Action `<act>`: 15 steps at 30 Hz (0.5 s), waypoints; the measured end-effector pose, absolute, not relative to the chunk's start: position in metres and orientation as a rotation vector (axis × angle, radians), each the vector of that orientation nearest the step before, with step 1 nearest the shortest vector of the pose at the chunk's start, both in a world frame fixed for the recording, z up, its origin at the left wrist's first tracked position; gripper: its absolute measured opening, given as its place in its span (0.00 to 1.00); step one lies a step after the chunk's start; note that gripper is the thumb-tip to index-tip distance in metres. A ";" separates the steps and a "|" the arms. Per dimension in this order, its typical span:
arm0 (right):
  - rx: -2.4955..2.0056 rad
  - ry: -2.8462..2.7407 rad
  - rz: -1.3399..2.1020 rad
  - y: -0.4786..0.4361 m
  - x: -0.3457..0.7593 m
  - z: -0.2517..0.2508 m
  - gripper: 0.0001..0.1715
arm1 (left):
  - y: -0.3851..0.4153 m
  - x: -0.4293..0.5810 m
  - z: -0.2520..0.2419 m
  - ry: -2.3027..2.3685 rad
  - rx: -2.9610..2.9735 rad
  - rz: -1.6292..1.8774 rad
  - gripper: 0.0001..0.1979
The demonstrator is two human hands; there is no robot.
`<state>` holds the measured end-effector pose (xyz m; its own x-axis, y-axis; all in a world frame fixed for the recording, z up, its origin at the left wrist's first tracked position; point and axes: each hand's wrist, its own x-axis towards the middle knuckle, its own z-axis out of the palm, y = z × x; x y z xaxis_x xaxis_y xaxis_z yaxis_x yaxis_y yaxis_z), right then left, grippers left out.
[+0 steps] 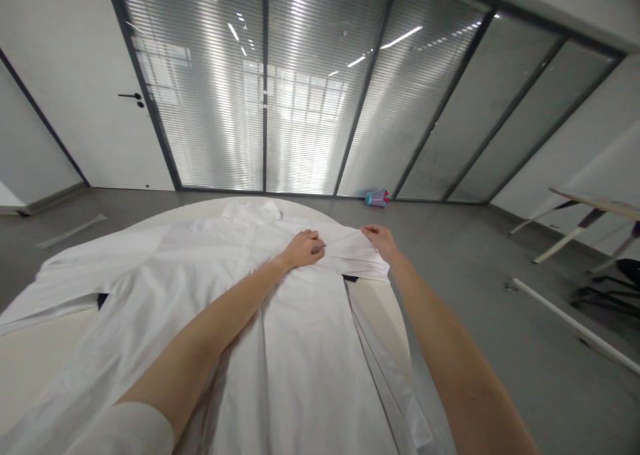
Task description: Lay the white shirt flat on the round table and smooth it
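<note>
A white lab coat [305, 335] lies spread over a round pale table [403, 335], its collar [255, 212] at the far side. One sleeve [90, 262] stretches to the left, and the lower part comes toward me. My left hand [303, 248] rests on the upper chest of the coat, right of the collar, fingers extended on the cloth. A small dark patch shows by its thumb; I cannot make out what it is. At the table's right edge, my right hand [380, 239] pinches the top edge of the right sleeve [365, 258]. Wrinkles run between both hands.
Beyond the table stand a glass partition [305, 108] and a white door [125, 135]. A blue and pink basket-like object [376, 198] lies on the floor by the glass. To the right are a wooden-topped table [595, 203], a white bar [575, 322] and a black chair base [607, 298].
</note>
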<state>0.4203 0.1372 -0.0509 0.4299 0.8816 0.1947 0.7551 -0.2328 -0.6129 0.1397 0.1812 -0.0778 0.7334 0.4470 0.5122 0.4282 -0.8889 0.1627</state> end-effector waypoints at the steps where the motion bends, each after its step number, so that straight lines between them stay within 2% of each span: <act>1: -2.067 -1.353 0.247 0.136 0.421 -0.053 0.21 | 0.182 0.140 -0.078 0.712 2.901 0.854 0.14; 6: -2.278 -1.257 0.118 0.129 0.407 -0.061 0.13 | 0.183 0.139 -0.076 0.669 2.910 0.780 0.15; 10: -2.205 -1.433 -0.194 0.133 0.373 -0.054 0.21 | 0.181 0.141 -0.080 0.789 2.897 0.789 0.16; 15: -2.123 -1.978 -0.159 0.131 0.331 -0.063 0.30 | 0.179 0.148 -0.087 1.263 2.754 0.775 0.34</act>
<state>0.3315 0.1309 -0.0627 0.0806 0.9680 0.2377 0.9935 -0.0587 -0.0976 0.1477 0.1793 -0.0873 0.5511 0.7148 0.4306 0.7078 -0.6737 0.2124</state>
